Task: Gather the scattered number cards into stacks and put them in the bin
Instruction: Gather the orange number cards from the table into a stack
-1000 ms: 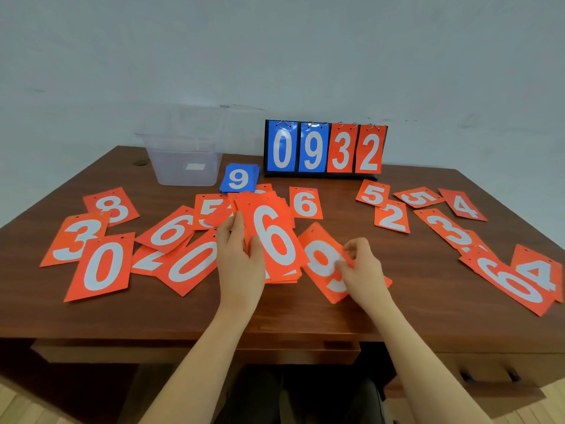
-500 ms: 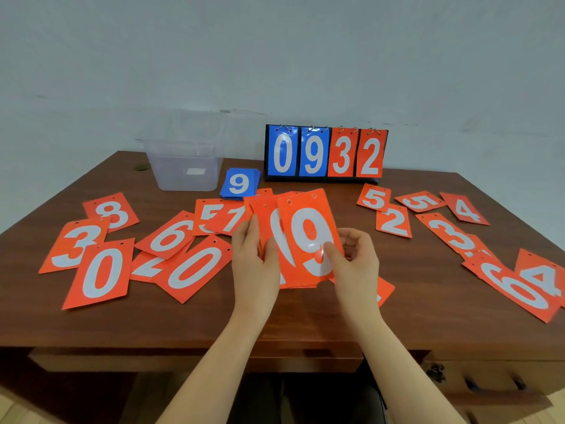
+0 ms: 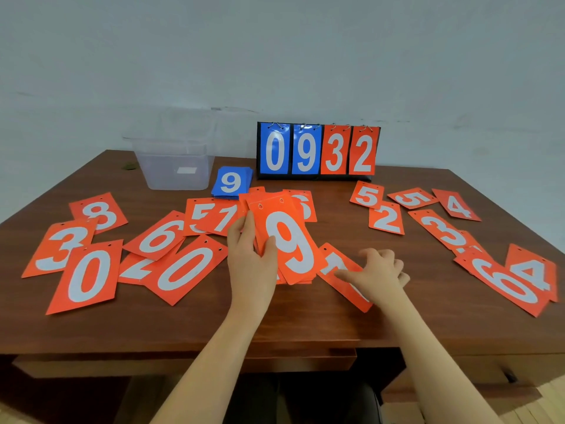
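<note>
My left hand (image 3: 250, 264) grips a stack of orange number cards (image 3: 287, 240) with a 9 on top, tilted above the middle of the table. My right hand (image 3: 379, 273) is blurred and rests with loosely curled fingers on an orange card (image 3: 333, 261) lying just right of the stack. The clear plastic bin (image 3: 174, 166) stands at the back left. More orange cards lie scattered: an 8 (image 3: 99, 212), a 3 (image 3: 61, 246), a 0 (image 3: 87, 276) and a 6 (image 3: 159, 235) on the left, a 2 (image 3: 385, 218) and a 4 (image 3: 533, 270) among those on the right.
A stack of blue cards (image 3: 232, 182) with a 9 on top lies beside the bin. A flip scoreboard (image 3: 318, 151) reading 0932 stands at the back against the wall. The wooden table's front edge (image 3: 183, 347) runs just below my wrists.
My right hand laid the 9 card on the stack, then let go and moved down right onto another card on the table. My left hand kept the stack.
</note>
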`<state>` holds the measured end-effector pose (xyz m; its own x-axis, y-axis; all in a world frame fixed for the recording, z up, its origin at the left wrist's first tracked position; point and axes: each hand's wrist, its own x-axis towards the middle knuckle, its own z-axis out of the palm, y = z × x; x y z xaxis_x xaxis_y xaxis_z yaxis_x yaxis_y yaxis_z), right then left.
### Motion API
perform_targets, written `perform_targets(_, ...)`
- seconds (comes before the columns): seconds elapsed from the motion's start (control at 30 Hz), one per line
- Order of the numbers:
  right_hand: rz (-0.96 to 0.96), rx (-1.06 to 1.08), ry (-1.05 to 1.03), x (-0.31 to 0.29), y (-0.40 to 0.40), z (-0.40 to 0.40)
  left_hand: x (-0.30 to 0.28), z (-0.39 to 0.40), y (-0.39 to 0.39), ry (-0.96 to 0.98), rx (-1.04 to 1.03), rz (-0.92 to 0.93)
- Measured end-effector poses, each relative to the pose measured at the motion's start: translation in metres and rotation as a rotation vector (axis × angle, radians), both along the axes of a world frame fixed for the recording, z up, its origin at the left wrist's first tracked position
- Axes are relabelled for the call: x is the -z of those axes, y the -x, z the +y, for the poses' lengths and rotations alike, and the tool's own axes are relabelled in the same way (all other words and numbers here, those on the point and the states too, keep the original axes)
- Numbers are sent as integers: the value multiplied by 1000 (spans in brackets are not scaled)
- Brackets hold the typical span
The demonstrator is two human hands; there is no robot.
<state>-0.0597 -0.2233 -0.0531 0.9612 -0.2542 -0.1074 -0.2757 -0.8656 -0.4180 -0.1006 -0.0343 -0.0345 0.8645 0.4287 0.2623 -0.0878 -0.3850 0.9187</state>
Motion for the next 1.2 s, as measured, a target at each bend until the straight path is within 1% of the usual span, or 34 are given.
perform_targets(0.1,117,-12,34,4,-2,-5,2,1,-1,-11,-2,2)
perform_targets(0.23,122,-10,0,3,-5,-3,5,1,-1,-23,1,18)
perform_targets(0.3,98,-25,-57,2,-5,-3,5,1,-1,-37,-3,19)
perform_targets(0.37,7,-85,-167,2,-3,-2,5,1,-2,-43,-8,9)
perform_targets(0.43,-183,-110,-331,2,1,1,6,2,-2,-49,-15,-3)
perform_targets(0.5,-402,-69,-512,-3,8,7,6,4,-3,-70,-28,-22)
perform_targets(0.57,-549,-28,-672,-8,11,15,7,8,-5,-90,-41,-40)
perform_targets(0.63,-604,-14,-807,-12,11,23,8,11,-7,-94,-50,-51)
perform_targets(0.7,-622,-16,-883,-17,11,33,8,13,-9,-82,-59,-57)
perform_targets(0.87,-627,-89,-902,-22,7,54,5,16,-17,-10,-49,-69)
perform_targets(1.0,-596,-128,-831,-16,-2,70,4,17,-29,16,-48,-83)
perform_targets(1.13,-562,-165,-807,-10,-17,82,7,19,-43,68,16,-80)
perform_targets(1.2,-536,-185,-753,-7,-29,83,10,22,-51,59,4,-66)
